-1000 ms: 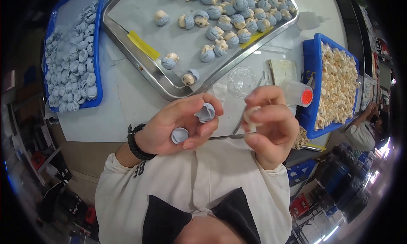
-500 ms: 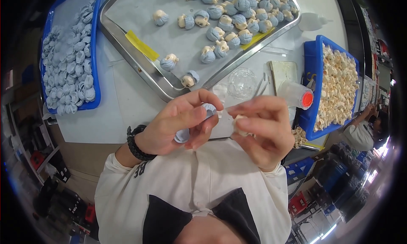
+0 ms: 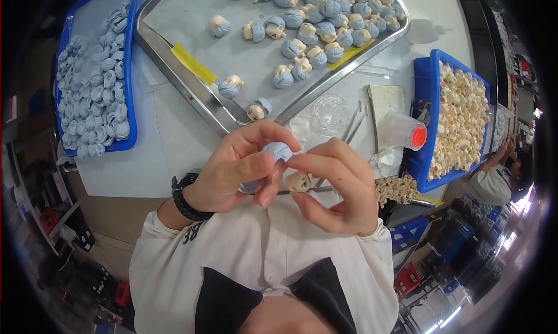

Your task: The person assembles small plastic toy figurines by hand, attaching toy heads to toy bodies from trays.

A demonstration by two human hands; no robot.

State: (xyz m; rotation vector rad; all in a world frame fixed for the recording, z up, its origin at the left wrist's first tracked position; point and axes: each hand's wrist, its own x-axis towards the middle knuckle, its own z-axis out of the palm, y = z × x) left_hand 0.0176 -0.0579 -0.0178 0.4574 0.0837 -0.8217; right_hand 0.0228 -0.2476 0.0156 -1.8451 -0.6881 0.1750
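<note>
The right hand point(image 3: 349, 189) is pinching a pale cream, rounded figurine head with a painted face point(image 3: 297, 182) at the centre of the frame; its index fingertip is apparently meeting the light-blue, grooved, hair-shaped shell point(image 3: 278, 151) that the left hand point(image 3: 224, 177) is gripping between thumb and fingers; a second ago the hands were standing apart and this shell was showing its hollow; now its rounded outside is showing, and head and shell are sitting close together, seemingly unjoined; a light-blue, cup-shaped second shell point(image 3: 249, 187) is staying in the left palm, partly hidden; above, a silver metal tray point(image 3: 190, 94) is holding blue-haired heads; a blue plastic bin point(image 3: 130, 101) at upper left is carrying loose shells, while another blue plastic bin point(image 3: 425, 84) at right is carrying pale pieces.
</note>
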